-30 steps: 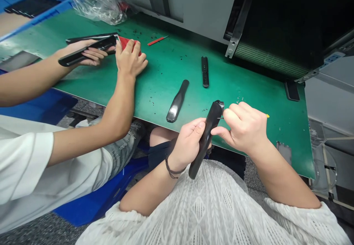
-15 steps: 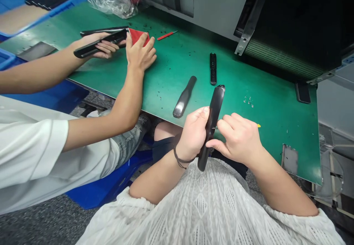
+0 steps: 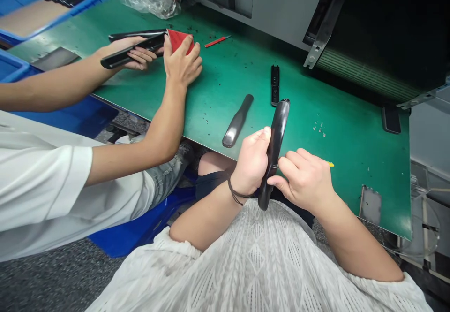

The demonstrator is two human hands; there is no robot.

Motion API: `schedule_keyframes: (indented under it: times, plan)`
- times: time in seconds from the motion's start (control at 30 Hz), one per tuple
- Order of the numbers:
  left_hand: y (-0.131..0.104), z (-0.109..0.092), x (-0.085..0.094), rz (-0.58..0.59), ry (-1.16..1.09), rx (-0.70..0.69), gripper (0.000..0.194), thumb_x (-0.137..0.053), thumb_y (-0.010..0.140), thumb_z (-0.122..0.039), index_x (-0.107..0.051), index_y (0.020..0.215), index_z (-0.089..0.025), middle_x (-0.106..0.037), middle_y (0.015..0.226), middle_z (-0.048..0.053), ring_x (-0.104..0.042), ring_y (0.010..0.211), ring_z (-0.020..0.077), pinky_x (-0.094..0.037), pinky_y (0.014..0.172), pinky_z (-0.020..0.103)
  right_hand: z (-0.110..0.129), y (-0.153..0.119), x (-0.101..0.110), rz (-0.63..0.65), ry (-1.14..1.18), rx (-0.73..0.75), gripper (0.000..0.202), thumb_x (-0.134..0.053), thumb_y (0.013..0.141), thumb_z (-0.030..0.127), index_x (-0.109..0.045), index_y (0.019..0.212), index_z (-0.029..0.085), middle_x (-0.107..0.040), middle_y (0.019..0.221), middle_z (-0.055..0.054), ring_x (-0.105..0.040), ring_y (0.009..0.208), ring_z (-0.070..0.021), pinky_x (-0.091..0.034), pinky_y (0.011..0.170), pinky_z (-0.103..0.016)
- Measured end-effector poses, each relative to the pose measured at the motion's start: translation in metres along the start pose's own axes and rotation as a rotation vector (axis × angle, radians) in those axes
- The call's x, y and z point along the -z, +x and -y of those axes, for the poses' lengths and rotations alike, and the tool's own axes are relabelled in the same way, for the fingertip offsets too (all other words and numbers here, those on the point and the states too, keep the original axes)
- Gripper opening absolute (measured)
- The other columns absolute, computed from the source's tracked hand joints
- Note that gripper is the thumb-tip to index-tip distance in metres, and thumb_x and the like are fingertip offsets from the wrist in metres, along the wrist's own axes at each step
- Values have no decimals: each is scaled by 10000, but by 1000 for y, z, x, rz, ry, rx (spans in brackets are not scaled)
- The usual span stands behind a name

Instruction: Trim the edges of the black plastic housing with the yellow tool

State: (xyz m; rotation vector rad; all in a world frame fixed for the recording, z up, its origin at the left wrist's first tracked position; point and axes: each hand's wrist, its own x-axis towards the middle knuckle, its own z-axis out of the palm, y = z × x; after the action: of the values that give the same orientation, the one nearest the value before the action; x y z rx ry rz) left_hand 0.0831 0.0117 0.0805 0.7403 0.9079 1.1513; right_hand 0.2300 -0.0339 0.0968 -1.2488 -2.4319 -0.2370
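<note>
Since the earlier frame I note the black remote casing has risen more upright and my right hand has slid down its edge. My left hand has its grip clamped round the casing's middle, held above the near counter edge. My right grip is pinched on a thin yellow-tipped tool pressed to the casing's seam. Beyond lie a loose black shell and a narrow black strip. Farther left, a co-worker's hand rests on a red cloth beside another casing.
</note>
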Motion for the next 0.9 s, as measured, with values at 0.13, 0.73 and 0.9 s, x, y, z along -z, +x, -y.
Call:
schedule_keyframes:
  times: [0.13, 0.73, 0.9]
  plan:
    - [3, -2, -1, -13, -24, -11, 511, -601, 960, -681, -639, 894, -176, -401, 584, -45, -358, 517, 91, -293, 473, 244, 2, -5, -2, 46, 52, 9, 533, -389, 1106, 562, -546, 744, 204, -494, 713, -22, -348, 671, -188, -244, 595, -354]
    - [24, -21, -8, -157, -239, 5, 521, -557, 975, -702, -614, 943, -185, -398, 540, -72, -354, 429, 73, -285, 390, 208, 16, -15, 1, 30, 54, 37, 575, -384, 1099, 608, -533, 714, 208, -471, 678, -14, -338, 659, -185, -203, 579, -352]
    - [37, -12, -1, -237, -363, 34, 459, -564, 1001, -643, -585, 950, -187, -413, 564, -73, -372, 442, 72, -306, 392, 202, 16, -19, -3, -70, -36, 35, 501, -548, 1072, 514, -496, 673, 215, -448, 635, -6, -331, 647, -184, -205, 576, -355]
